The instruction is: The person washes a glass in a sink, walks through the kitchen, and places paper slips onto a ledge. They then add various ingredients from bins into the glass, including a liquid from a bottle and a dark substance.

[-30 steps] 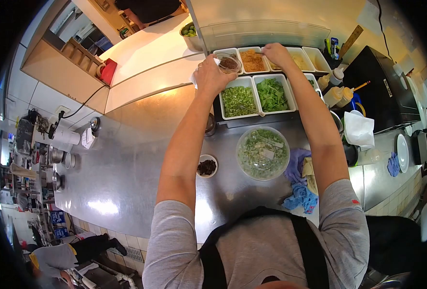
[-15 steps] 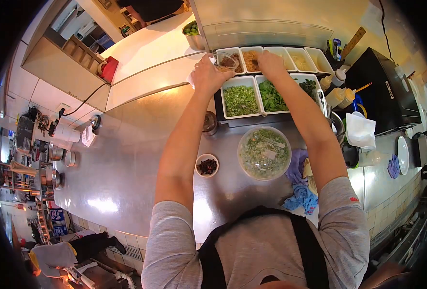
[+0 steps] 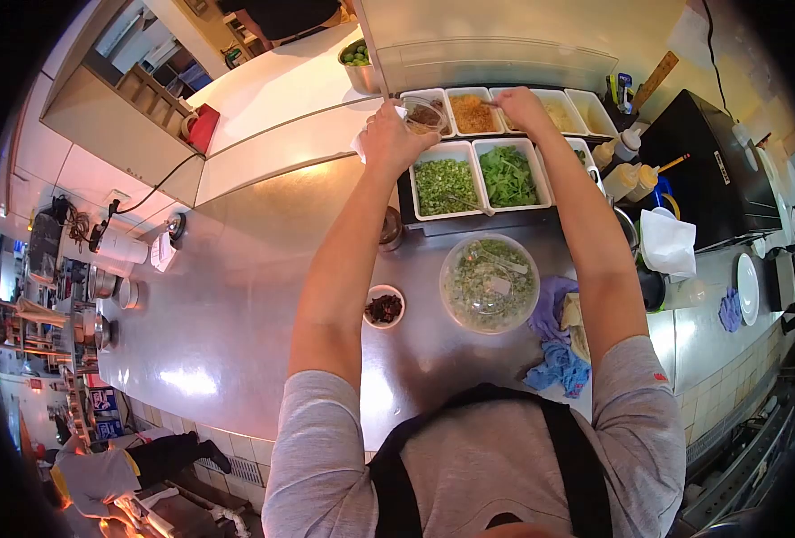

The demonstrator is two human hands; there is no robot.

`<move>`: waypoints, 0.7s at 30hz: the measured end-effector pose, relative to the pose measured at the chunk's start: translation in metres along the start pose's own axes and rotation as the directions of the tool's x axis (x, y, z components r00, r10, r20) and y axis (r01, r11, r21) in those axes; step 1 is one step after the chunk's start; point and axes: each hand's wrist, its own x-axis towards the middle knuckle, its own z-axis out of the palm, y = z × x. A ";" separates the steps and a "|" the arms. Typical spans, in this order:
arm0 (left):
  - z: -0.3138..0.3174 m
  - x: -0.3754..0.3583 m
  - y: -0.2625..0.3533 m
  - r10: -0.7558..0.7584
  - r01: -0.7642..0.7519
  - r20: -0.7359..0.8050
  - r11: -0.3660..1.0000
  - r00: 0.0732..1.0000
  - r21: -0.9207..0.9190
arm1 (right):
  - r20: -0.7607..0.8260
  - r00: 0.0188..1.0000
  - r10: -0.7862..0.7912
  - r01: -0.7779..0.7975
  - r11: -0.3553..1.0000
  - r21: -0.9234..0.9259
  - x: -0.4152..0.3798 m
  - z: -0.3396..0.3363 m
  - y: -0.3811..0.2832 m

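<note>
My left hand [image 3: 390, 139] grips a clear round bowl [image 3: 428, 115] above the leftmost tub of the back row; white paper or cloth [image 3: 359, 149] shows beside that hand. My right hand [image 3: 523, 109] is closed on a thin spoon [image 3: 494, 103], which points left over the tub of orange shreds [image 3: 473, 115]. The spoon's far end is hard to make out. In the front row, nearer me, are chopped green onion [image 3: 445, 186] and leafy greens [image 3: 508, 176]. My right forearm partly hides a further green tub.
A lidded clear bowl of chopped greens [image 3: 490, 283] and a small white bowl of dark pieces [image 3: 385, 308] stand on the steel counter [image 3: 236, 287]. Cloths [image 3: 559, 368], squeeze bottles [image 3: 623, 179] and a black appliance [image 3: 711, 170] are at right. Two other people are farther off.
My right hand has lifted and moved right, from inside the orange tub to over the neighbouring tub, uncovering the orange shreds and the spoon. My left hand stays nearly still with the bowl.
</note>
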 end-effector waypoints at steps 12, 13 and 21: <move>-0.016 -0.002 -0.017 -0.058 0.056 -0.033 0.997 0.998 -0.053 | -0.302 0.879 -0.369 0.234 0.885 -0.402 -0.038 -0.032 -0.105; -0.021 -0.003 -0.023 -0.069 0.068 -0.033 0.996 0.997 -0.051 | -0.247 0.914 -0.323 0.202 0.888 -0.413 -0.037 -0.028 -0.098; -0.071 -0.074 -0.062 -0.029 -0.011 -0.067 0.848 0.997 -0.529 | 0.067 0.945 -0.321 0.320 0.859 -0.399 -0.045 -0.076 -0.052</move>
